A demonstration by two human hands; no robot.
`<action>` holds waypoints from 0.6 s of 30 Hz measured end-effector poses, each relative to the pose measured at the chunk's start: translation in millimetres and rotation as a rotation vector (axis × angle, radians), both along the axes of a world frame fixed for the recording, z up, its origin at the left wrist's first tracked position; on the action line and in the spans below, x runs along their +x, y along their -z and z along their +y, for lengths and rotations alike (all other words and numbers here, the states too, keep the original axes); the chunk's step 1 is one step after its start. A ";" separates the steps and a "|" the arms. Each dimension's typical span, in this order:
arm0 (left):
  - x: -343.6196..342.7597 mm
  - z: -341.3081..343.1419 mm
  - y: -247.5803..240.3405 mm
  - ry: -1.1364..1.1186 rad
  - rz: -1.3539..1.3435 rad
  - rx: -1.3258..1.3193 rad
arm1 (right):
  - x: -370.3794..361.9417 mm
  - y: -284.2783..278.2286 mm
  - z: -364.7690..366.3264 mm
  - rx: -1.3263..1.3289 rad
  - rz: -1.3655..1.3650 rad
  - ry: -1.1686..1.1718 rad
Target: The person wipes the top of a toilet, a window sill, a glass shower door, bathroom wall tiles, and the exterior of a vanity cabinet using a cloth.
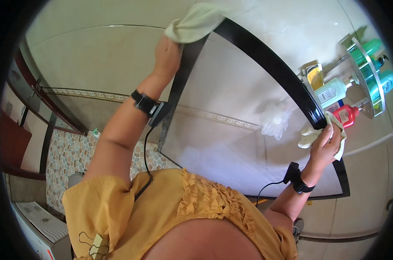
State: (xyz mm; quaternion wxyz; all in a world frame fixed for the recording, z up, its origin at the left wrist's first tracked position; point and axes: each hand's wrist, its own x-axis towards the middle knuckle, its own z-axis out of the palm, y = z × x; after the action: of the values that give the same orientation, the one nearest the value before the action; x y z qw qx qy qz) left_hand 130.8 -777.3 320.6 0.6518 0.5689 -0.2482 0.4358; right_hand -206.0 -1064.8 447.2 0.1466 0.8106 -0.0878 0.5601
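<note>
At the far left, a pebble-patterned floor point(66, 151) shows below a white box point(36, 225) near the lower edge. The left hand point(167, 54) is raised high, its grip closed on a pale yellow-green cloth point(194, 22) pressed against the top left corner of a black-framed glass panel point(231, 143). A black wrist strap point(145, 103) with a cable sits on that forearm. The glass panel spans the middle, its dark curved top edge running from the upper middle down to the right. Behind the glass, a white mesh bath sponge point(275, 121) hangs near the tiled wall. The right hand point(325, 145) holds a second pale cloth point(335, 132), grip wrapped round it, against the right edge of the frame. Just beyond, a metal corner shelf point(369, 82) carries a white pump bottle point(330, 92), a red bottle point(347, 115), a green bottle point(364, 51) and a teal bottle point(387, 80). The person wears a mustard-yellow top point(196, 199).
</note>
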 end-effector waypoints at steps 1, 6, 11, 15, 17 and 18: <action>-0.5 9.6 -2.4 0.006 -0.006 0.000 | -1.1 0.9 -0.4 0.020 0.001 -0.006; 5.9 51.2 -41.7 0.619 0.344 -0.717 | 3.0 1.2 -1.3 0.014 0.013 0.004; -27.1 57.9 -91.5 0.722 0.047 -0.638 | -0.9 1.5 -17.8 -0.017 -0.010 0.009; -27.0 68.4 -125.4 0.542 0.208 -0.768 | 2.0 7.1 -28.2 0.021 0.006 -0.022; -19.7 79.8 -117.2 0.527 0.472 -0.663 | -0.1 6.9 -33.6 -0.002 -0.001 -0.001; -14.6 86.2 -101.5 0.523 0.489 -0.661 | -3.1 7.2 -34.7 -0.002 -0.004 0.023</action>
State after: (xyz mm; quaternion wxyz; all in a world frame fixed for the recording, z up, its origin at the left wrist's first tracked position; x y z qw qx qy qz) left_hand 116.1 -691.1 422.1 0.9243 0.3359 -0.0708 0.1667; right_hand -209.1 -1099.5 440.0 0.1533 0.8083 -0.0968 0.5602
